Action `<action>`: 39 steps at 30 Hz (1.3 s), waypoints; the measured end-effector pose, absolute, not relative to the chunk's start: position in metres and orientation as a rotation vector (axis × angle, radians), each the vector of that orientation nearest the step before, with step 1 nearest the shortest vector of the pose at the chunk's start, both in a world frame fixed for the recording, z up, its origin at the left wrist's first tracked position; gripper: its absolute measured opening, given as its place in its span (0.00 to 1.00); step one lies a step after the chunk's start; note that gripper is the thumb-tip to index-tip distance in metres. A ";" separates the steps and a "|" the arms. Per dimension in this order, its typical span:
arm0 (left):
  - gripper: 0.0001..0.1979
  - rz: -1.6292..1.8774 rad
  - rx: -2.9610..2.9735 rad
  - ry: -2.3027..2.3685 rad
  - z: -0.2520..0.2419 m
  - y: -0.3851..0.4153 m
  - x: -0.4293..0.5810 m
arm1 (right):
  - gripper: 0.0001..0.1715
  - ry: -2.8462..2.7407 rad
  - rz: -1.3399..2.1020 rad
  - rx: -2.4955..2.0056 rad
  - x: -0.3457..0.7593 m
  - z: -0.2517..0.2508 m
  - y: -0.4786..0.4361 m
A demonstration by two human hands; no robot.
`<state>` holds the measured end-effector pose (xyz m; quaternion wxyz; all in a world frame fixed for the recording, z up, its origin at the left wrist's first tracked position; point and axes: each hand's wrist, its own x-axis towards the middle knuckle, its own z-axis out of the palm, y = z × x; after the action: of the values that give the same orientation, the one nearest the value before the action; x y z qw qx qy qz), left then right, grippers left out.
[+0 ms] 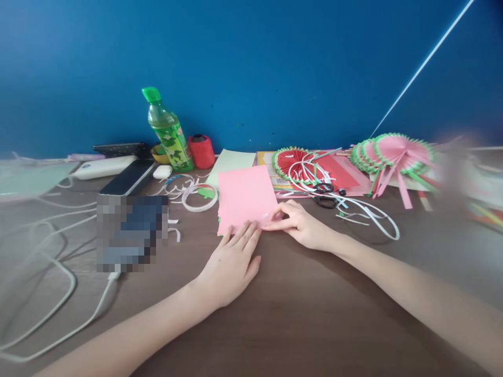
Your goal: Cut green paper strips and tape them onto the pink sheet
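Observation:
A pink sheet of paper lies on the brown table in front of me, with thin green edges showing under its left side. My left hand is open, its fingers stretched out flat over the paper's near edge. At the near right corner, my right hand is closed in a pinch, thumb and forefinger on the paper's edge. A small pale scrap rests on the sheet beside those fingertips. Behind the pink sheet, a pale green sheet is partly covered.
Left of the paper are a tape roll, a green-capped bottle, a red thread spool and a blurred-out phone with a white cable. Scissors, red and pink pleated paper fans and white strips lie to the right.

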<state>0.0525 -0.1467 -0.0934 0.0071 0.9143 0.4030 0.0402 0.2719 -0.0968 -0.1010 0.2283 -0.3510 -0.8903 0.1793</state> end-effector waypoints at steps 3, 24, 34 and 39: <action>0.26 0.169 2.849 1.263 -0.095 -0.147 0.052 | 0.24 -2.490 0.445 -0.950 0.272 -0.101 -0.096; 0.27 0.240 2.768 1.345 -0.100 -0.148 0.045 | 0.22 -2.438 0.474 -0.912 0.291 -0.096 -0.096; 0.27 0.199 2.767 1.335 -0.099 -0.148 0.045 | 0.19 -2.355 0.462 -0.931 0.292 -0.097 -0.097; 0.23 0.302 2.655 1.390 -0.094 -0.145 0.040 | 0.18 -2.445 0.280 -0.872 0.289 -0.099 -0.101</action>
<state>0.0398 -0.1450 -0.0938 0.0645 0.8797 0.4604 0.1002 0.2894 -0.1011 -0.0986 0.2621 -0.3223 -0.9037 0.1034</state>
